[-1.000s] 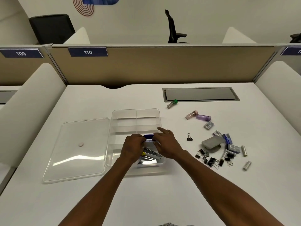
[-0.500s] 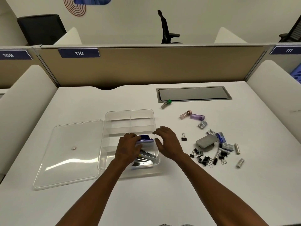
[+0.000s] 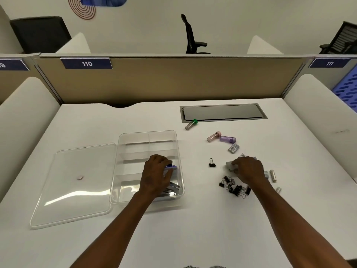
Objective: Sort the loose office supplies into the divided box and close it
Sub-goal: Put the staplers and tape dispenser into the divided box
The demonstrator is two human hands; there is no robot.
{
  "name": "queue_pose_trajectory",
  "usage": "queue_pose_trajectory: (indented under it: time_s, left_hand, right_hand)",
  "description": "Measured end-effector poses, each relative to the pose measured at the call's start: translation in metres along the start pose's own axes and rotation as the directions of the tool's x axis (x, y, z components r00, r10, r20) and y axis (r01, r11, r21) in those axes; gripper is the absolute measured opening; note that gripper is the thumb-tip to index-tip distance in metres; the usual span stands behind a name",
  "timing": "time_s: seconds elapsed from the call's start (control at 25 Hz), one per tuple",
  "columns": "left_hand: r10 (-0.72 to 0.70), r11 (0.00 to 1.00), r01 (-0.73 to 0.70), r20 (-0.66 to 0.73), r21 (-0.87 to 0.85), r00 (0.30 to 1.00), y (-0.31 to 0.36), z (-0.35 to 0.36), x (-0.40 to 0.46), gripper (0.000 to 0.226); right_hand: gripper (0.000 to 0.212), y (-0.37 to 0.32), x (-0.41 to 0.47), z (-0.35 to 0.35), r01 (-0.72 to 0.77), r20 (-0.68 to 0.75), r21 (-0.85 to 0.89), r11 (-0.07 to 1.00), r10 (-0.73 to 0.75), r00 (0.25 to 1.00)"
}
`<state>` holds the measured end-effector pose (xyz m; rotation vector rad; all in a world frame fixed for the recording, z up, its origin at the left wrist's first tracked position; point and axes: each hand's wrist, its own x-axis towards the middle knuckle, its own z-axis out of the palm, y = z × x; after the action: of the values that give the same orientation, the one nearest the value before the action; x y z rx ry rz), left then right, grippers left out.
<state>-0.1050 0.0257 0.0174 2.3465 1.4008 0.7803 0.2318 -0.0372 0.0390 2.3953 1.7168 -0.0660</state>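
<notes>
- "110" in white on a blue plate (image 3: 86,63), on the partition beyond the left hand (image 3: 154,175).
- "111" on a blue plate (image 3: 329,63), beyond the right hand (image 3: 249,169).

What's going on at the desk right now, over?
Left hand in box, on stapler. Right hand on grey case. Lid off, clips loose.

The white surface (image 3: 193,229) fills the lower frame before me, with a grey cable-tray cover (image 3: 222,112) set flush in it right of centre. Behind it runs a tan partition (image 3: 173,80) carrying a blue plate reading 110 (image 3: 86,63) at upper left and 111 (image 3: 329,63) at upper right. Beyond, a black office chair (image 3: 190,35) stands against the pale wall.
</notes>
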Motion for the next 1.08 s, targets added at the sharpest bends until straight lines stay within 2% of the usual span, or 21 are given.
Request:
queue_pose_trajectory:
  time_s: [0.08,0.16,0.24,0.32,0.4,0.6,0.72,0.8,0.84,0.92,0.96,1.0,1.08]
  left_hand:
    - [0.001,1.000,-0.001,0.002,0.000,1.000,0.004,0.001,-0.003,0.022]
    - [0.005,1.000,-0.005,-0.014,-0.017,1.000,0.005,0.000,-0.006,0.022]
    - [0.009,1.000,-0.010,-0.028,-0.021,1.000,0.003,-0.002,-0.009,0.023]
    - [0.004,1.000,-0.005,-0.052,-0.024,0.999,0.000,-0.004,-0.013,0.024]
    - [-0.015,0.999,0.013,-0.071,-0.033,0.997,-0.002,-0.005,-0.014,0.024]
    - [-0.001,0.998,-0.005,-0.092,-0.056,0.996,0.001,-0.007,-0.013,0.021]
    - [-0.019,0.993,0.007,-0.101,-0.114,0.995,0.006,-0.008,-0.012,0.021]
    - [-0.053,0.984,0.036,-0.099,-0.174,0.994,0.011,-0.006,-0.010,0.022]
    - [-0.076,0.977,0.055,-0.093,-0.207,0.993,0.014,-0.005,-0.009,0.023]
    - [-0.140,0.944,0.120,-0.045,-0.308,0.989,0.025,-0.006,-0.006,0.026]
    - [-0.174,0.913,0.165,0.011,-0.373,0.985,0.031,-0.008,-0.004,0.028]
    - [-0.196,0.875,0.215,0.089,-0.433,0.977,0.038,-0.012,-0.002,0.032]
    - [-0.165,0.830,0.256,0.222,-0.496,0.961,0.049,-0.022,0.000,0.043]
  right_hand:
    - [0.019,0.000,0.005,-0.002,-0.024,-0.068,0.033,0.999,0.026,0.997]
    - [0.022,-0.002,0.008,-0.004,-0.025,-0.063,0.045,0.999,0.027,0.998]
    - [0.038,-0.003,0.012,-0.003,-0.023,0.024,0.119,0.993,0.020,1.000]
    - [0.055,-0.003,0.013,-0.002,-0.029,0.168,0.204,0.979,-0.006,0.986]
    - [0.059,-0.003,0.016,0.002,-0.010,0.215,0.184,0.983,-0.030,0.976]
    - [0.022,-0.003,0.017,0.009,-0.078,-0.043,0.297,0.952,0.095,0.995]
    - [0.019,-0.011,0.017,0.002,-0.040,-0.160,0.481,0.876,0.132,0.978]
    - [0.015,-0.028,0.012,-0.008,0.001,-0.166,0.674,0.738,0.150,0.975]
    - [0.014,-0.039,0.008,-0.013,0.009,-0.138,0.781,0.624,0.159,0.978]
    - [0.021,-0.065,-0.002,-0.022,-0.025,-0.009,0.963,0.269,0.122,0.992]
    - [0.026,-0.080,-0.007,-0.028,-0.060,0.054,0.994,0.089,0.064,0.996]
    - [0.033,-0.094,-0.012,-0.034,-0.100,0.100,0.994,-0.046,-0.002,0.995]
    - [0.045,-0.122,-0.021,-0.043,-0.157,0.145,0.971,-0.180,-0.078,0.986]
